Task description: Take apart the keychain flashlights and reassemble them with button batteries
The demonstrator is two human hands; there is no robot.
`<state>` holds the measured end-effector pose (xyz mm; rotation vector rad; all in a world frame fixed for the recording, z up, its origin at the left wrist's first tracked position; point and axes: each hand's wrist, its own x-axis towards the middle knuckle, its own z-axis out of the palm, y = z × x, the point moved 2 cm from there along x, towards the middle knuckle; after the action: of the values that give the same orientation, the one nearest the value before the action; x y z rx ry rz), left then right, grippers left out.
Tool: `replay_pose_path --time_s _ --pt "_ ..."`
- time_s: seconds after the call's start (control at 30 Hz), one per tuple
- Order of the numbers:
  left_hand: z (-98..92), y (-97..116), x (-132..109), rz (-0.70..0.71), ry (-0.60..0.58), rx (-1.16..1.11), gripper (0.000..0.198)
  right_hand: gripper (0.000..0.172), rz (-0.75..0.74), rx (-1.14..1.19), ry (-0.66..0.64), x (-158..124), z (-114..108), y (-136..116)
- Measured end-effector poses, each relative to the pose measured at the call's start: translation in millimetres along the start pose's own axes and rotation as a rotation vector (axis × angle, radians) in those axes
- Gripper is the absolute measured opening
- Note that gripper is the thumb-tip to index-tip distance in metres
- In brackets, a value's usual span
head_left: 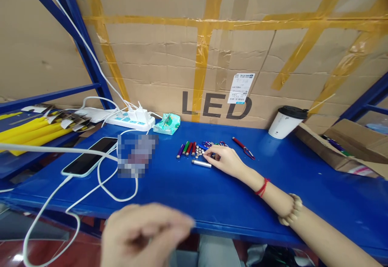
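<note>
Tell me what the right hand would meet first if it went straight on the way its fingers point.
Most likely the small silver discs, just past the right hand; the silver tube lies close too, and depth is hard to judge.

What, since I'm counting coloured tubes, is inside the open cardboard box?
Purple and green tubes show inside the box; its near wall hides anything lower down.
</note>
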<state>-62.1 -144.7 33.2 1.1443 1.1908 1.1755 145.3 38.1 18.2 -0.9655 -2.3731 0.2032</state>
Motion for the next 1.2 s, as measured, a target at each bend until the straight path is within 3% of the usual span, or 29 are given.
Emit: replay_pose_path --time_s 0.17,0.37,0.63,1.2 --pt "24.8 24.3 29.1 -0.202 -0.027 -0.284 0.050 0.008 -0.003 -0.004 -0.005 -0.7 0.3 0.2" --pt "26.0 25.2 33.9 -0.232 -0.057 -0.424 0.057 0.007 -0.015 -0.001 -0.009 0.1 -0.1 0.1" --pt "28.0 24.2 34.4 -0.207 -0.062 -0.261 0.056 0.008 -0.013 -0.008 -0.020 -0.2 0.6 1.1" --pt "34.9 24.5 42.0 -0.179 -0.071 -0.180 0.045 0.009 -0.017 0.037 -0.022 -0.9 2.2 1.4"
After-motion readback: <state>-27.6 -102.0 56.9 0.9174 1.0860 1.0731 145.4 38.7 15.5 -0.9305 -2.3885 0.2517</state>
